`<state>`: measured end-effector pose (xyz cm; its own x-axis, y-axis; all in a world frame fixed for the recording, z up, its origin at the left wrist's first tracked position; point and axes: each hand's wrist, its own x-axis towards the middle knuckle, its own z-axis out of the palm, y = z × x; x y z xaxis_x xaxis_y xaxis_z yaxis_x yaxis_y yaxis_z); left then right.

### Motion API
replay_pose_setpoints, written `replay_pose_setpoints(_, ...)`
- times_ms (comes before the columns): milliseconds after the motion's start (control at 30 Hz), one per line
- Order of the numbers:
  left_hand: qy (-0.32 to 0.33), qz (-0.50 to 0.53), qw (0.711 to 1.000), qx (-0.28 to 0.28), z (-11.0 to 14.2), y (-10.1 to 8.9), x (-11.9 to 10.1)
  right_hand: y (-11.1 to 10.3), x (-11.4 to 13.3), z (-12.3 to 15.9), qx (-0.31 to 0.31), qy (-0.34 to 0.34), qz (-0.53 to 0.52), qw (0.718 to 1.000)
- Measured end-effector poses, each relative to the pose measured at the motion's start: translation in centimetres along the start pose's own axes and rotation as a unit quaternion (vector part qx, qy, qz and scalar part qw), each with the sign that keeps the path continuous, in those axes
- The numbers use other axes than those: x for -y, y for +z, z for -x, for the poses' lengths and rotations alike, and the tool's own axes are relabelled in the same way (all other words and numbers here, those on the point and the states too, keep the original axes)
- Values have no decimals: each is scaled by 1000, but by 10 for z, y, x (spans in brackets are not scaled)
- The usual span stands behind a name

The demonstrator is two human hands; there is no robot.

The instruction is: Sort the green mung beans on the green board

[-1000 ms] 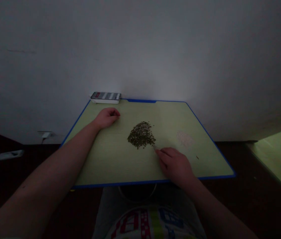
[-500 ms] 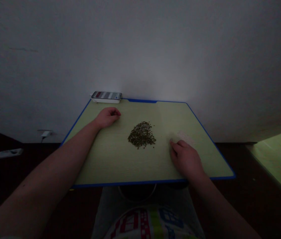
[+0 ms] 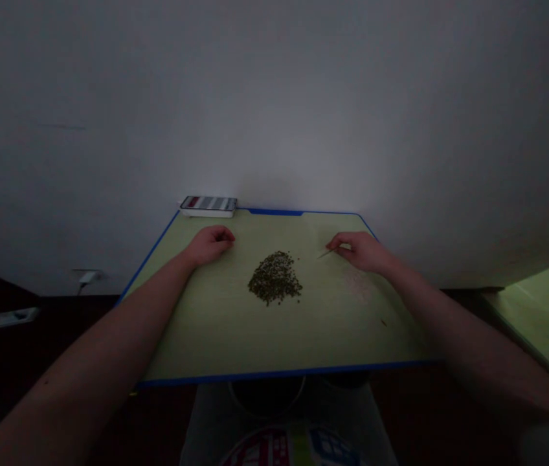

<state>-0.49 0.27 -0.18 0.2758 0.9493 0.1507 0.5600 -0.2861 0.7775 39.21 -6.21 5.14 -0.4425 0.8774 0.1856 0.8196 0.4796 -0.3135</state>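
The right hand (image 3: 358, 250) has its grip pinched closed on a thin stick (image 3: 324, 254) that slants left, near the seed pile (image 3: 275, 278).

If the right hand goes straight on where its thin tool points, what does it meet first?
Probably the dark pile, though the height of the thin tool above the board is unclear.

Dim light lay on a plain pale wall (image 3: 279, 97) beyond both the left fingers (image 3: 226, 237) and the right fingers (image 3: 336, 242). A faint streak (image 3: 61, 126) marked it, up and left of the left fingers; lower on that side were a white plug (image 3: 89, 278) and a power strip (image 3: 11, 318). A blue-edged yellowish-green tabletop (image 3: 216, 336) spread beneath the fingers, above a dark reddish floor (image 3: 425, 408). Well right of the right fingers was another greenish surface (image 3: 546, 317).
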Motion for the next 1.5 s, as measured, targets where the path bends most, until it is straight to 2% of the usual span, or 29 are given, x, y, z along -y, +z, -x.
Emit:
replay_pose_setpoints(100, -1, 3, 1000, 2, 1, -1, -2, 14, -6, -21, 23, -10, 5, 1000)
replay_pose_setpoints(200, 0, 6, 1000, 4, 2, -1, -3, 19, -1, -41, 25, -6, 13, 1000)
replay_pose_setpoints(333, -6, 16, 1000, 3, 2, -1, -4, 21, 8, -71, 16, 31, 5, 999)
replay_pose_setpoints(533, -6, 9, 1000, 2, 1, -2, -1, 33, 13, -98, 53, 96, -6, 994)
replay_pose_setpoints(767, 6, 24, 1000, 3, 0, 0, 4, 48, 31, -82, 58, 139, 21, 988)
replay_pose_setpoints(1067, 10, 12, 1000, 4, -2, 0, 9, 63, 62, -56, 30, 130, 23, 991)
replay_pose_setpoints(1267, -8, 25, 1000, 2, -1, 1, 6, 60, 55, -49, 13, 132, -1, 991)
replay_pose_setpoints(1500, 7, 29, 1000, 5, -1, 1, 8, 59, 41, -51, -1, 146, -27, 989)
